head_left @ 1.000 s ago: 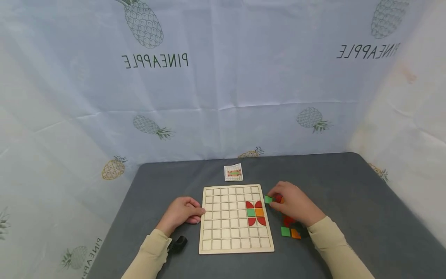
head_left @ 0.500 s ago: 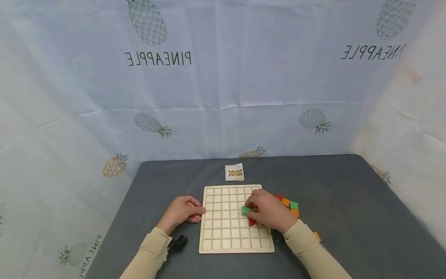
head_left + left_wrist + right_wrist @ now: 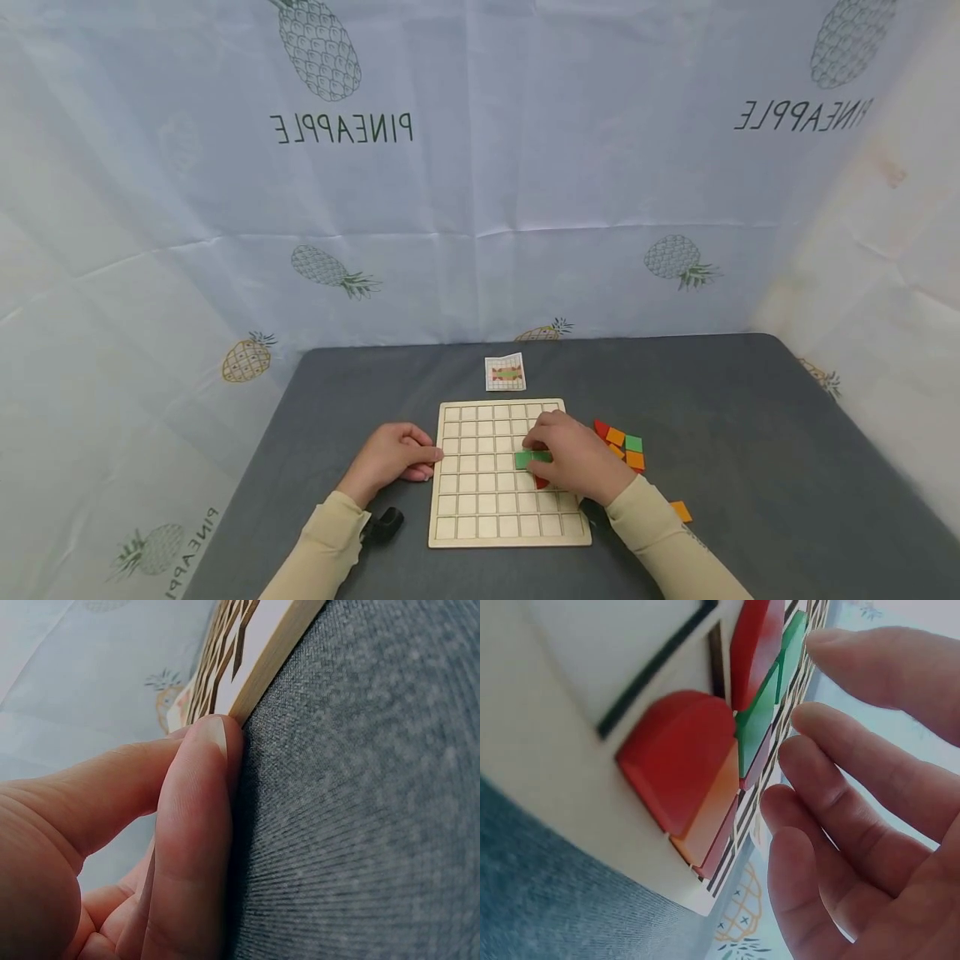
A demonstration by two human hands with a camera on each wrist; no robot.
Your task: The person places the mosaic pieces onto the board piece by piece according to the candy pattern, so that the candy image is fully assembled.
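A pale wooden grid board lies flat on the dark table. My left hand pinches its left edge between thumb and finger, as the left wrist view also shows. Over the board's right half is my right hand, thumb and fingers spread around a green square tile. That tile lies level in a cell beside another green tile. The right wrist view also shows an orange tile and red curved tiles set in the board. In the head view my right hand hides most of these.
A small pattern card lies behind the board. Loose tiles, including a green one and an orange one, lie to the right, partly hidden by the right arm. A black object sits by the left wrist.
My right hand has carried a green tile from the loose pile leftward onto the board. It has since settled flat in a cell. The left hand has stayed at the edge.
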